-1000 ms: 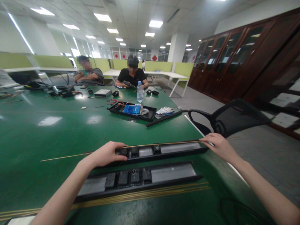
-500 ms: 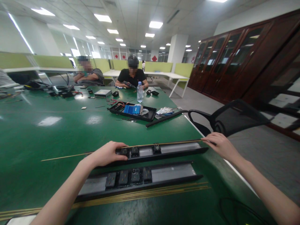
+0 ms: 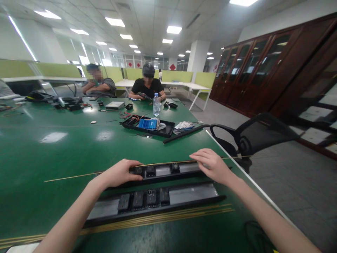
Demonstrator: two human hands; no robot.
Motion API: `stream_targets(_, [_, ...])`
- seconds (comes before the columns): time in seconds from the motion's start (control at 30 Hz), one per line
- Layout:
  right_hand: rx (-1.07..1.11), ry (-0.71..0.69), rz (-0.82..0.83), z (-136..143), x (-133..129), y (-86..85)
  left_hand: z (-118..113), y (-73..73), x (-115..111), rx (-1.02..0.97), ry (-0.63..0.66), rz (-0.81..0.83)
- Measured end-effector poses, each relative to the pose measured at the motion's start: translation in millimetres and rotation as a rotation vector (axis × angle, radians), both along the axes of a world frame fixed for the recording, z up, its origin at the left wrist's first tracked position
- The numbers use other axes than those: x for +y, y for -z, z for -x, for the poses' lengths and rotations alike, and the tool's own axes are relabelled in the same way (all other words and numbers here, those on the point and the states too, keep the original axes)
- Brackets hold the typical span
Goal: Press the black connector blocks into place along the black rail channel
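Observation:
My left hand [image 3: 122, 173] is closed round the left part of the far black channel [image 3: 163, 177], thumb on the near wall and fingers over the far one. Along that far edge runs a thin brass-coloured rod [image 3: 71, 176], its ends passing beyond the channel on both sides. Over the channel's right part is my right hand [image 3: 212, 165], fingers stretched out close to the rod and thumb apart. Several small black blocks [image 3: 175, 168] sit inside. A second channel [image 3: 193, 193] with several black square blocks [image 3: 137, 199] lies nearer me.
Several brass-coloured rods [image 3: 147, 221] lie along the near channel. Farther back are a black tray [image 3: 165, 131] with a blue-finned part [image 3: 147, 123], a water bottle [image 3: 156, 105], gloves [image 3: 184, 127] and a black strip [image 3: 184, 135]. Two people sit across the table; a chair [image 3: 265, 135] stands right.
My right hand has let go near the rod's right part and moved left over the channel, its fingers now stretched out. The rod's right end now shows. My left hand has stayed put.

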State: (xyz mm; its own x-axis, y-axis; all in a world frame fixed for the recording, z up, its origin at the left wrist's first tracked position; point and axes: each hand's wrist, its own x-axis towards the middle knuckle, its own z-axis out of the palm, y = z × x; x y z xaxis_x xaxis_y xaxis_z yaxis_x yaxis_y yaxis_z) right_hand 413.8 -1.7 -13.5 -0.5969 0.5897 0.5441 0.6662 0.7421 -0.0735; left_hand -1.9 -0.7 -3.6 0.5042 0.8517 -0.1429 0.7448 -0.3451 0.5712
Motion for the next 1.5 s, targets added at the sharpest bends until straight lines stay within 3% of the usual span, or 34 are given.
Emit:
stream_targets(0.17, [-0.006, -0.089, 0.039, 49.1, 7.1, 3.7, 0.1, -0.7, 0.1, 0.007, -0.010, 0.002])
stream_targets(0.4, [0.014, -0.118, 0.000, 70.5, 15.3, 21.6, -1.3, -2.6, -0.4, 0.008, -0.018, 0.002])
stream_targets(0.67, [0.116, -0.084, -0.002, 77.0, 11.2, 35.6, -0.1, -0.6, 0.0, 0.017, -0.005, -0.015])
stream_targets(1.5, [0.108, -0.084, 0.059, 73.9, 10.9, 35.8, -0.4, 4.4, 0.5, 0.071, -0.006, -0.133])
